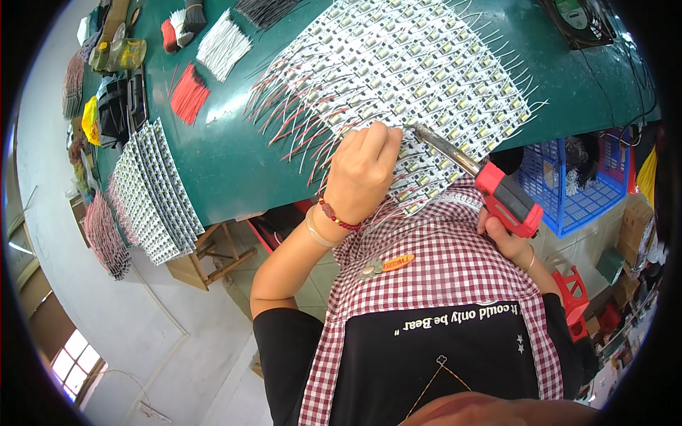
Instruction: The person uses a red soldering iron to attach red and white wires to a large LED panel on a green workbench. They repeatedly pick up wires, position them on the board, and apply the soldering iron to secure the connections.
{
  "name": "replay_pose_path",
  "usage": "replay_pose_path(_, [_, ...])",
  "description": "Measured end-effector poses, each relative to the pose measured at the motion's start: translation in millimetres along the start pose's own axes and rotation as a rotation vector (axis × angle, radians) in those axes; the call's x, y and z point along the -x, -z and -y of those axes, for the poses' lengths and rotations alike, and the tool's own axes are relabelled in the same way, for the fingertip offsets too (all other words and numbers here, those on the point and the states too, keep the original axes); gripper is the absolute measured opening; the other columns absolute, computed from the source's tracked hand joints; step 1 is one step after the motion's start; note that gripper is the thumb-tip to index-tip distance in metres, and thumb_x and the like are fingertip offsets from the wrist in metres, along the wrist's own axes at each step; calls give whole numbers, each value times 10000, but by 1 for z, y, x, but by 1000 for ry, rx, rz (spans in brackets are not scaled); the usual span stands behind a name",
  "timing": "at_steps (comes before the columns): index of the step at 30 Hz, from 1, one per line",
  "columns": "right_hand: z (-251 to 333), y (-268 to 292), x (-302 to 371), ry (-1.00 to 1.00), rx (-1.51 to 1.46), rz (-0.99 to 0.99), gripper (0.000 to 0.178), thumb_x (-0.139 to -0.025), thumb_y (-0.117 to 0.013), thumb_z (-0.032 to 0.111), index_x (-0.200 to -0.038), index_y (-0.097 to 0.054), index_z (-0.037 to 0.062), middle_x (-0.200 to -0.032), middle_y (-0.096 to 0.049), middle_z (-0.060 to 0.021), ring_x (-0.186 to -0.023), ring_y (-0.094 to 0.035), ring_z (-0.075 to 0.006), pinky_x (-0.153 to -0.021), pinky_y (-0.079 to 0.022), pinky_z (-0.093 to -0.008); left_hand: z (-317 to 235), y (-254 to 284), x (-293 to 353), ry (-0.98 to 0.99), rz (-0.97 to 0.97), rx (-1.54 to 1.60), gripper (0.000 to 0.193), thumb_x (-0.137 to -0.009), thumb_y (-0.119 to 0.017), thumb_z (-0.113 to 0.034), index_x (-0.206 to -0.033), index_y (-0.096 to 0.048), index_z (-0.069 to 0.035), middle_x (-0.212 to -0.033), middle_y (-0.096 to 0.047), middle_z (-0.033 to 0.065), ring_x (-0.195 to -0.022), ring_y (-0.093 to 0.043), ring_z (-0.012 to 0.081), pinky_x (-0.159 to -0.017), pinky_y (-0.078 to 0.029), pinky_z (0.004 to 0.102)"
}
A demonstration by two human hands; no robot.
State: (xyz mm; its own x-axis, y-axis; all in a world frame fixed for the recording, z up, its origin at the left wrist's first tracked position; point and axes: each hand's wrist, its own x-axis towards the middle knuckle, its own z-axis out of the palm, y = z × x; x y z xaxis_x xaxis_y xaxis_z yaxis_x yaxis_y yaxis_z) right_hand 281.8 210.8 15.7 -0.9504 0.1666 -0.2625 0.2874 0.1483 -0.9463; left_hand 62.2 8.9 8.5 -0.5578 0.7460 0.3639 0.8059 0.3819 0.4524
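Note:
A large white panel (455,85) of small LED circuit boards lies on the green table, with rows of yellowish chips and thin wires standing out from its edges. My left hand (364,167) rests over the panel's near part, its fingers closed in a pinch; whatever they grip is hidden behind them. My right hand (506,240) is wrapped around the grip of a red and black soldering gun (508,199). The gun's metal tip meets the panel just right of my left fingertips. Red and white wires (302,128) fan out from the panel's left side.
Bundles of cut white wires (224,44) and red wires (190,94) lie on the green table (213,160). More LED panels (153,195) overlap at the table's left edge. A small black fan (579,21) stands far right. A blue plastic crate (568,188) sits below the table.

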Motion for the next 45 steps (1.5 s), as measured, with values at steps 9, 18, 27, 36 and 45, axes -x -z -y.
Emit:
replay_pose_path(9, [16, 2, -4, -121, -60, 74, 529, -953, -488, 508, -815, -568, 4, -728, -576, -64, -678, -533, -144, -632, -423, -271, 3, -1, 0, -3, -6, -4, 279, -693, -607, 69, -951, -664, -18, -742, -447, 67, -623, -493, 216, -562, -421, 332])
replay_pose_path(18, [15, 2, -5, -109, -98, 49, 527, -944, -507, 514, -916, -574, -9, -710, -574, -63, -657, -538, -138, -607, -430, -263, 2, 4, -2, -58, 18, -181, 230, -710, -612, 6, -921, -674, -59, -732, -476, 26, -673, -529, 177, -650, -402, 312])
replay_pose_path(27, [20, -3, -15, 32, -318, -164, 572, -954, -558, 409, -1272, -403, -40, -647, -543, -80, -547, -530, -139, -529, -449, -261, 7, 54, 13, 168, -145, -246, 293, -719, -620, 90, -960, -703, -54, -829, -573, 43, -739, -598, 180, -649, -456, 314])
replay_pose_path(36, [61, -34, -67, -7, -527, -146, 561, -894, -692, 242, -1304, -412, -18, -767, -563, -59, -620, -556, -114, -555, -479, -255, -53, 27, 5, 393, -67, 624, 256, -752, -618, 139, -955, -683, -3, -855, -611, 87, -658, -636, 148, -584, -502, 261])
replay_pose_path(45, [65, -37, -71, -121, -455, -140, 526, -867, -709, 141, -1292, -442, -16, -858, -572, -64, -712, -566, -106, -613, -490, -246, -66, 10, 6, 379, -63, 680, 118, -794, -674, 46, -901, -672, -3, -753, -675, 98, -613, -642, 179, -549, -490, 267])
